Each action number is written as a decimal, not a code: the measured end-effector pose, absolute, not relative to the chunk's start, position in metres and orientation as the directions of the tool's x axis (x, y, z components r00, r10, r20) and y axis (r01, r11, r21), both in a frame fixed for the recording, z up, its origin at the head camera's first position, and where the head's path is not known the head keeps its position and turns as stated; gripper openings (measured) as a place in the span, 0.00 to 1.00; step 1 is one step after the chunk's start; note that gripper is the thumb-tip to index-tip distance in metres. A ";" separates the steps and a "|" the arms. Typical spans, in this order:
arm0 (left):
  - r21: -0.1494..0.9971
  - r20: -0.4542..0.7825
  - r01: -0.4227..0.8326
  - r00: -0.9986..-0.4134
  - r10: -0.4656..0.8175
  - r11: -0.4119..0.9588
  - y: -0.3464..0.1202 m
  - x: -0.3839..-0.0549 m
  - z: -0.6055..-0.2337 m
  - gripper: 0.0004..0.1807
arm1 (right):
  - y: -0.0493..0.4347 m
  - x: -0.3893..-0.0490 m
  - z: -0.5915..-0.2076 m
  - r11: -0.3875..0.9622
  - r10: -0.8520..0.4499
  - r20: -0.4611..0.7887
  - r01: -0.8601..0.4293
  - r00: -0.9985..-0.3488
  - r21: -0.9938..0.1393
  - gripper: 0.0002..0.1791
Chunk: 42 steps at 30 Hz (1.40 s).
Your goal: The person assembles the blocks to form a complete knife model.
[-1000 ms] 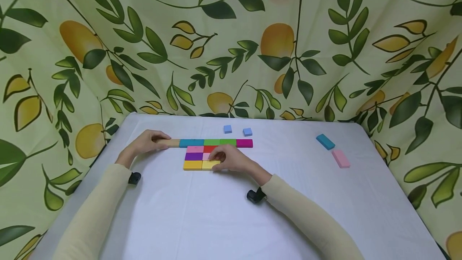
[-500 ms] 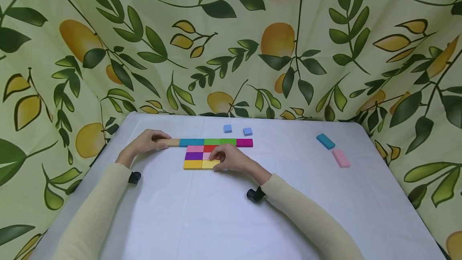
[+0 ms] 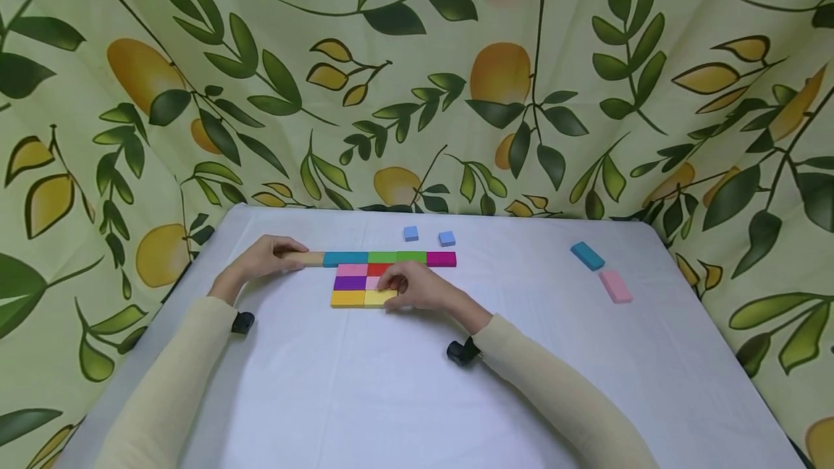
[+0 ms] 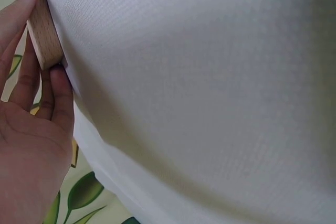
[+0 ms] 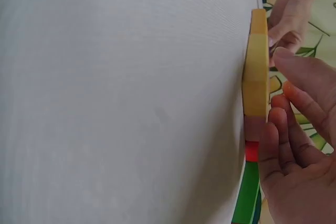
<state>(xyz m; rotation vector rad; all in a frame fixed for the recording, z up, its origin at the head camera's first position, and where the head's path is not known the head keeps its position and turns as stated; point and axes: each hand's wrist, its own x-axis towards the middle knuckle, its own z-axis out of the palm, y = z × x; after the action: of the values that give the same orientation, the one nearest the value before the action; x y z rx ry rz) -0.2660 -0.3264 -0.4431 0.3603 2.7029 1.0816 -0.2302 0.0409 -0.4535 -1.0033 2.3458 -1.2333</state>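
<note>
Flat coloured blocks lie edge to edge on the white cloth. Their far row runs from a plain wooden block point(image 4: 44, 30) through teal point(image 3: 345, 259) and green to a magenta block point(image 3: 441, 259). My left hand point(image 3: 263, 255) grips the wooden block at the row's left end, thumb and fingers on either side. Closer to me are pink, red and purple point(image 3: 350, 283) blocks, then an orange block point(image 3: 348, 298) and a light yellow block point(image 3: 376, 297). My right hand point(image 3: 420, 285) rests at the light yellow block's right end, fingers loosely bent, hiding part of the blocks.
Two small light-blue blocks point(image 3: 410, 234) lie behind the far row. Off to the right are a loose teal block point(image 3: 588, 255) and a pink block point(image 3: 615, 286). A leaf-patterned curtain point(image 3: 417, 93) hangs behind the table point(image 3: 365, 396).
</note>
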 end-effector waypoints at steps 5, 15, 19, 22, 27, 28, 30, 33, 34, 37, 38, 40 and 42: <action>0.699 -0.095 0.154 -0.948 0.303 0.699 -0.326 -0.265 -0.442 0.18 | 0.058 -0.233 -0.450 0.347 -0.712 0.084 -0.453 -0.697 -0.822 0.14; 0.696 -0.101 0.145 -0.950 0.296 0.703 -0.328 -0.264 -0.445 0.18 | 0.131 -0.235 -0.451 0.385 -0.637 0.040 -0.362 -0.770 -0.849 0.17; 0.693 -0.101 0.150 -0.948 0.301 0.705 -0.328 -0.263 -0.445 0.18 | 0.169 -0.231 -0.454 0.411 -0.593 0.039 -0.344 -0.804 -0.844 0.15; 0.692 -0.097 0.158 -0.946 0.308 0.705 -0.328 -0.264 -0.445 0.18 | 0.199 -0.226 -0.456 0.442 -0.552 0.044 -0.337 -0.833 -0.831 0.15; 0.692 -0.095 0.159 -0.947 0.307 0.704 -0.327 -0.264 -0.444 0.18 | 0.246 -0.219 -0.457 0.496 -0.457 0.053 -0.304 -0.888 -0.813 0.15; 0.693 -0.096 0.156 -0.948 0.305 0.704 -0.328 -0.264 -0.444 0.18 | 0.255 -0.218 -0.457 0.504 -0.438 0.058 -0.298 -0.897 -0.811 0.15; 0.694 -0.099 0.150 -0.949 0.301 0.704 -0.328 -0.264 -0.443 0.18 | 0.274 -0.215 -0.457 0.514 -0.407 0.072 -0.293 -0.911 -0.806 0.16; 0.692 -0.102 0.150 -0.948 0.302 0.706 -0.328 -0.264 -0.444 0.18 | 0.300 -0.210 -0.455 0.539 -0.356 0.085 -0.278 -0.931 -0.795 0.16; 0.692 -0.102 0.151 -0.948 0.303 0.706 -0.328 -0.264 -0.444 0.18 | 0.309 -0.209 -0.453 0.548 -0.340 0.088 -0.273 -0.936 -0.791 0.16; 0.693 -0.101 0.153 -0.947 0.305 0.704 -0.328 -0.265 -0.444 0.18 | 0.331 -0.207 -0.449 0.579 -0.284 0.091 -0.246 -0.955 -0.778 0.17; 0.694 -0.101 0.153 -0.947 0.306 0.703 -0.328 -0.265 -0.444 0.18 | 0.338 -0.207 -0.448 0.585 -0.262 0.087 -0.230 -0.961 -0.777 0.17; 0.697 -0.105 0.147 -0.947 0.302 0.702 -0.327 -0.265 -0.443 0.18 | 0.350 -0.206 -0.445 0.595 -0.219 0.087 -0.203 -0.972 -0.778 0.18; 0.699 -0.112 0.139 -0.947 0.300 0.702 -0.327 -0.265 -0.443 0.18 | 0.360 -0.207 -0.442 0.609 -0.177 0.089 -0.181 -0.980 -0.772 0.19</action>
<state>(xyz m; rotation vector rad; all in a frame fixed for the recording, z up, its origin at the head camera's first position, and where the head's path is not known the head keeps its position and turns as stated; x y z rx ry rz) -0.2650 -0.3270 -0.4430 0.3520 2.6929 1.0799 -0.2066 0.3605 -0.4418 -0.3135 2.8217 -1.3545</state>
